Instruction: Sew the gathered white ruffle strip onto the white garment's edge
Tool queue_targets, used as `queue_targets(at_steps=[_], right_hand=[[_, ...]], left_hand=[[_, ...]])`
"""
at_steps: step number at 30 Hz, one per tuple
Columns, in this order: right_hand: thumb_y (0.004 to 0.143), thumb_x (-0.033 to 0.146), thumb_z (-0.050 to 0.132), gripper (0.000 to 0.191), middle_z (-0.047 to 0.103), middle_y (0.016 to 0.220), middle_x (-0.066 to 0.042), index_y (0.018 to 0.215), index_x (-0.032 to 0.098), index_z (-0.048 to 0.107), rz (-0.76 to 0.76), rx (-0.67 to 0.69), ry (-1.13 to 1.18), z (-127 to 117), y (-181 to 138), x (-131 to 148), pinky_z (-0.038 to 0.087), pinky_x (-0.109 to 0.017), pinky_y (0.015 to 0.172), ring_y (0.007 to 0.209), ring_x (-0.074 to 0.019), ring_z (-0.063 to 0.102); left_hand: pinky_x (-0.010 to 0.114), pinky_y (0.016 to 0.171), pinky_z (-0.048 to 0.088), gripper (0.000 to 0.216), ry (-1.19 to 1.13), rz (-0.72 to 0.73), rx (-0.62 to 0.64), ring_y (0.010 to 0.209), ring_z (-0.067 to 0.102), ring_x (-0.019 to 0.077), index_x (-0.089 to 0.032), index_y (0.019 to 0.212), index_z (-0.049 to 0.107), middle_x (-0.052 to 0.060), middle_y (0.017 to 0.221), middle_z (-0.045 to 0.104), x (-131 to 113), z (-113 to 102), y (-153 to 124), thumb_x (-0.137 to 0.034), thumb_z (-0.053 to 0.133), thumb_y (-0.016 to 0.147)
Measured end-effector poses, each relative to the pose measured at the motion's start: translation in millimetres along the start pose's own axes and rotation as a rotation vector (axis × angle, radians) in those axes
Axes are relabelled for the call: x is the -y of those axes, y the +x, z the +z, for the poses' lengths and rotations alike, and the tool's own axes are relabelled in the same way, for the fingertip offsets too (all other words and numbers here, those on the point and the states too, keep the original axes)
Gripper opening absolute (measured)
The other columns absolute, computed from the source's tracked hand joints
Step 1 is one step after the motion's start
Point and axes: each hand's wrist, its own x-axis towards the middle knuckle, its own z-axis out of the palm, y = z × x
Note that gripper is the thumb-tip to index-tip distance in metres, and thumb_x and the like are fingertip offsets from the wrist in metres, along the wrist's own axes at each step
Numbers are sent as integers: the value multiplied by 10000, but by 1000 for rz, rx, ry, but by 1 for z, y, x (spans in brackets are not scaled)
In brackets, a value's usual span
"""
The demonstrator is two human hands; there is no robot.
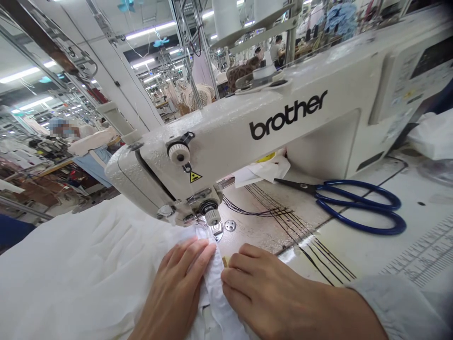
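Observation:
White fabric [78, 255] spreads over the left of the sewing table, and a narrow gathered strip [216, 283] of it runs up to the needle area of a white sewing machine [219, 137]. My left hand [175, 283] lies on the fabric just before the presser foot, its fingers stretched out and pressing down. Along the strip's right edge, my right hand [265, 288] has its fingers curled and closed on the cloth. A small yellowish piece [225, 262] shows by its fingertips. The needle and presser foot are partly hidden.
Scissors with blue handles [361, 208] lie right of the machine's needle end, their blades toward a white cloth scrap [264, 170] under the arm. Dark lines [300, 231] and a printed ruler scale [421, 259] mark the tabletop. Co-workers sit among machines farther back.

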Motion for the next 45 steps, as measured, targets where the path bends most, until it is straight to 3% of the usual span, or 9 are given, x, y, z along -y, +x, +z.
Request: queue_targets(at_steps=[6, 15, 20, 26, 35, 40, 45], right_hand=[[856, 82, 614, 111, 621, 765, -28, 757, 132, 611, 33, 54, -12, 6, 5, -7, 437, -335, 670, 716, -185, 511], [858, 74, 599, 98, 596, 766, -30, 774, 124, 610, 74, 4, -10, 15, 4, -9, 412, -353, 675, 715, -199, 497], [871, 64, 567, 117, 599, 779, -33, 777, 127, 598, 100, 24, -18, 19, 6, -10, 392, -350, 675, 729, -198, 487], [879, 77, 587, 113, 579, 794, -27, 778, 127, 589, 81, 1, -38, 21, 4, -8, 384, -343, 678, 724, -188, 472], [892, 177, 614, 91, 583, 813, -14, 810, 146, 589, 135, -21, -37, 25, 8, -12, 384, -361, 680, 758, -199, 493], [857, 137, 605, 7, 598, 867, -33, 851, 133, 605, 158, -28, -38, 25, 5, -10, 408, -365, 693, 795, -212, 512], [871, 30, 475, 202, 618, 782, -47, 871, 111, 660, 71, -60, -53, 20, -3, -1, 425, -346, 628, 699, -196, 520]], left_hand=[[373, 882, 520, 365, 32, -49, 17, 1164, 607, 228, -215, 1229, 532, 40, 1206, 681, 5, 6, 4, -91, 367, 927], [401, 951, 490, 363, -41, -105, 52, 1232, 561, 210, -246, 1250, 501, 35, 1279, 643, 7, 7, 0, -104, 398, 932], [394, 1004, 457, 310, -117, -103, -11, 1267, 502, 214, -233, 1183, 553, 58, 1285, 614, 10, 8, -1, -97, 444, 926], [260, 954, 482, 286, -283, -126, -50, 1089, 565, 142, -211, 1139, 587, 46, 1118, 647, 9, 7, -3, -68, 462, 925], [199, 1011, 436, 314, -332, -50, -24, 1111, 565, 104, -206, 1142, 591, 45, 1162, 637, 26, 10, 6, -45, 432, 925], [237, 1019, 440, 333, -338, -30, -35, 1131, 558, 122, -198, 1164, 589, 55, 1183, 631, 28, 9, 4, -31, 443, 915], [352, 967, 481, 323, -422, 13, -150, 1112, 561, 188, -163, 1097, 588, 93, 1103, 655, 19, 0, -3, 0, 466, 847]])
